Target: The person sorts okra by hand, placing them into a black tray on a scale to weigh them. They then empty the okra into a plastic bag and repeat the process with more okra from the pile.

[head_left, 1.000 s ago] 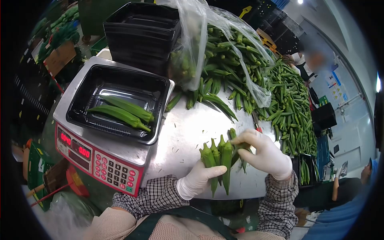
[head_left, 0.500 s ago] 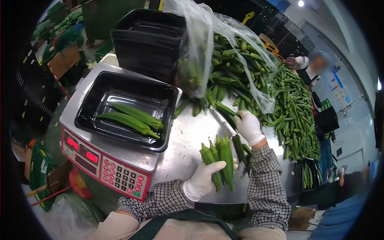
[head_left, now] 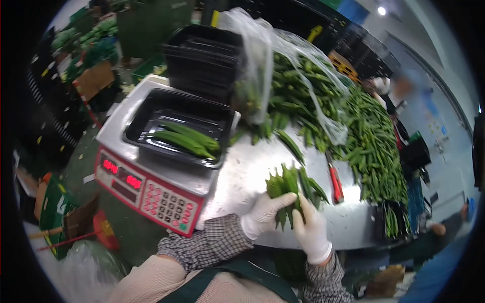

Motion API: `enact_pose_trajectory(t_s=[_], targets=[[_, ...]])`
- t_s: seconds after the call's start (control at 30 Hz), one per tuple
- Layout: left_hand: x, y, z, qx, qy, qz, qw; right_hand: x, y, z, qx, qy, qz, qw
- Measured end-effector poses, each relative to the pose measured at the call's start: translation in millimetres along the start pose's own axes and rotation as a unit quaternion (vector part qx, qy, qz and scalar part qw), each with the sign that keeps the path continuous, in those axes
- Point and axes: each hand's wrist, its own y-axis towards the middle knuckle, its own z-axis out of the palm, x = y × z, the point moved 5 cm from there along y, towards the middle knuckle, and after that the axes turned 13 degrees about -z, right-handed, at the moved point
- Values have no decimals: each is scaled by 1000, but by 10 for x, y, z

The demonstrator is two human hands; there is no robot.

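My left hand point(head_left: 268, 214), in a white glove, grips a bunch of green okra pods point(head_left: 283, 184) with their stem ends up. My right hand point(head_left: 311, 230), also gloved, is closed against the right side of that bunch, with its fingertips on the pods. Just behind the right fingers, a few loose okra pods point(head_left: 317, 189) lie on the metal table point(head_left: 242, 177). Farther back, a single pod point(head_left: 290, 146) rests on the tabletop. Two pods point(head_left: 184, 137) sit in a black plastic tray point(head_left: 136, 121) on the scale point(head_left: 113, 134).
Stacked black trays point(head_left: 202, 68) stand behind the scale. A big okra heap point(head_left: 374, 146) spills from a clear plastic bag point(head_left: 252, 60). A red-handled knife point(head_left: 336, 184) lies right of my hands. Another filled tray point(head_left: 391, 222) is at the right; a person point(head_left: 401, 91) stands beyond.
My right hand has come back from the pods by the heap to the bunch in my left hand. The red-handled tool now shows. The view has shifted, moving the scale rightward.
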Motion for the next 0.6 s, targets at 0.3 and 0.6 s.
enact_pose_trajectory(t_s=[0.3,0.6], targets=[[149,-295,-11,70,1,-7,998,525,-58,-221,60,180,27,981],[-922,-1469,494,24,363,245,899,363,-158,-362,-50,282,57,956]])
